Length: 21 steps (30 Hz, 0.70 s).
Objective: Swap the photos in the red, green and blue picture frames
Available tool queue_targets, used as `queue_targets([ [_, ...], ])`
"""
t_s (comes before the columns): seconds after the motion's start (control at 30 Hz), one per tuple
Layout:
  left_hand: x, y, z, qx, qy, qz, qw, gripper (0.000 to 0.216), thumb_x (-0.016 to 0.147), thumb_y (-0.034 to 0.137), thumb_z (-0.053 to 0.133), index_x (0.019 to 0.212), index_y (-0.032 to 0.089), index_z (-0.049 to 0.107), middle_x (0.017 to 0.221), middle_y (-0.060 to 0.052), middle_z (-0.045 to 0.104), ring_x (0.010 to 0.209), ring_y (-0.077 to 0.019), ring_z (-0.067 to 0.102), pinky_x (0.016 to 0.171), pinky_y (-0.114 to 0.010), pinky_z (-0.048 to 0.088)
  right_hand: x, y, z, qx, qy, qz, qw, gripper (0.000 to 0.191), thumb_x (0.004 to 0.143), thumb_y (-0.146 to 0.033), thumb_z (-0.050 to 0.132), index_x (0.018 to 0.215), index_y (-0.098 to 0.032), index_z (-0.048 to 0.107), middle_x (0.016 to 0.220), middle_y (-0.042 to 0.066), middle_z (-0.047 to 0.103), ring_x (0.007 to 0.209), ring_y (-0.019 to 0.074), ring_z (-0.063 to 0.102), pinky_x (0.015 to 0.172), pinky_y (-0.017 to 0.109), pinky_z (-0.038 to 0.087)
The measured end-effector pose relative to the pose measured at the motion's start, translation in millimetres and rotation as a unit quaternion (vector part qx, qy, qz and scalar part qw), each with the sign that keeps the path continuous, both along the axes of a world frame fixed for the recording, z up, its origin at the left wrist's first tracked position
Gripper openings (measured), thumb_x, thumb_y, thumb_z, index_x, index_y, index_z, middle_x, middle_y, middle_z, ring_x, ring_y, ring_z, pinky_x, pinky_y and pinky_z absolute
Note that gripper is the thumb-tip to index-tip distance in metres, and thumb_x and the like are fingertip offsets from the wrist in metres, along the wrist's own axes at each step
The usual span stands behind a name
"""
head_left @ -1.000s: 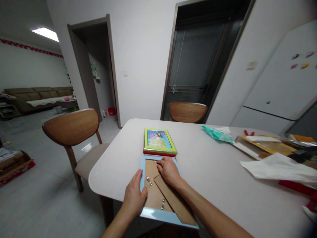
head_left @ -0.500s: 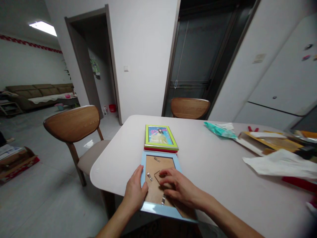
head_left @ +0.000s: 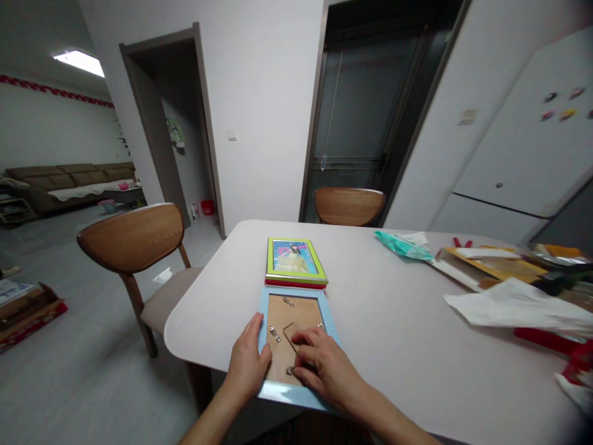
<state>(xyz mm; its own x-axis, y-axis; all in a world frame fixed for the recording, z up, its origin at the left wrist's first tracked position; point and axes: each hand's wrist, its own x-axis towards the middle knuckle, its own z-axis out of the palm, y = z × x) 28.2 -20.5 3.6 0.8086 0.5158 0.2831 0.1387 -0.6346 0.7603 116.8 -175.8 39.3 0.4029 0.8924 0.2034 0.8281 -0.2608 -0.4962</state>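
A light blue picture frame (head_left: 265, 318) lies face down near the table's front edge, its brown backing board (head_left: 301, 309) upward. Small metal clips sit on the board: a top clip (head_left: 288, 301), a left clip (head_left: 275, 334) and a bottom clip (head_left: 290, 371); a bit of another shows at the right. My left hand (head_left: 249, 358) grips the frame's left side, thumb over its edge. With fingers bent together, my right hand (head_left: 324, 368) is at the bottom clip, its fingertips touching it and covering the board's lower right. Beyond lies a green picture frame (head_left: 323, 272) showing a figure in a yellow dress, stacked on a red one (head_left: 296, 284).
On the table (head_left: 393, 321), a teal wrapper (head_left: 403, 245), an opened yellow envelope (head_left: 495, 262) and a white sheet (head_left: 514, 306) lie at the right. Wooden chairs stand at the left (head_left: 134, 238) and the far side (head_left: 349, 206).
My right hand has come down and closed at the bottom clip, which now appears turned sideways. My left hand stays on the frame; the view has shifted slightly.
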Motion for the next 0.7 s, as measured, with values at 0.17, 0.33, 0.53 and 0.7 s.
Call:
queue_targets([
  [0.17,-1,0,-1.8,-0.007,-0.008,-0.001,1.0,0.051,0.066,0.014,0.047,0.117,0.012,0.042,0.12,-0.011,0.048,0.111,-0.0196,0.043,0.096,-0.035,0.032,7,-5,0.4,0.018,0.023,-0.084,0.996,0.02,0.067,-0.025,0.055,0.086,-0.02,0.059,0.103,0.005,0.05,0.096,0.0182,0.044,0.084,0.029,0.033],
  [0.33,-1,2,-4.5,-0.016,-0.012,-0.006,1.0,0.051,0.066,0.014,0.047,0.117,0.012,0.043,0.121,-0.01,0.047,0.112,-0.0194,0.042,0.097,-0.034,0.029,8,-1,1.0,-0.055,-0.016,-0.132,0.99,0.027,0.064,-0.032,0.056,0.09,-0.022,0.057,0.089,0.005,0.052,0.085,0.0185,0.048,0.074,0.027,0.036],
  [0.53,0,2,-0.6,-0.046,-0.012,-0.002,0.999,0.05,0.065,0.017,0.049,0.114,0.01,0.045,0.121,-0.013,0.047,0.112,-0.0212,0.042,0.097,-0.034,0.029,11,4,6.4,-0.025,0.021,-0.142,0.989,0.033,0.061,-0.021,0.053,0.094,-0.019,0.056,0.089,0.006,0.054,0.086,0.0179,0.049,0.076,0.026,0.037],
  [0.7,1,-7,20.7,-0.152,-0.038,-0.012,0.988,0.046,0.071,0.026,0.047,0.114,0.011,0.041,0.111,-0.013,0.055,0.099,-0.0211,0.052,0.084,-0.034,0.041,7,8,25.1,-0.004,0.01,-0.153,0.988,0.027,0.06,-0.022,0.053,0.087,-0.019,0.059,0.086,0.005,0.055,0.084,0.0188,0.05,0.076,0.028,0.038],
])
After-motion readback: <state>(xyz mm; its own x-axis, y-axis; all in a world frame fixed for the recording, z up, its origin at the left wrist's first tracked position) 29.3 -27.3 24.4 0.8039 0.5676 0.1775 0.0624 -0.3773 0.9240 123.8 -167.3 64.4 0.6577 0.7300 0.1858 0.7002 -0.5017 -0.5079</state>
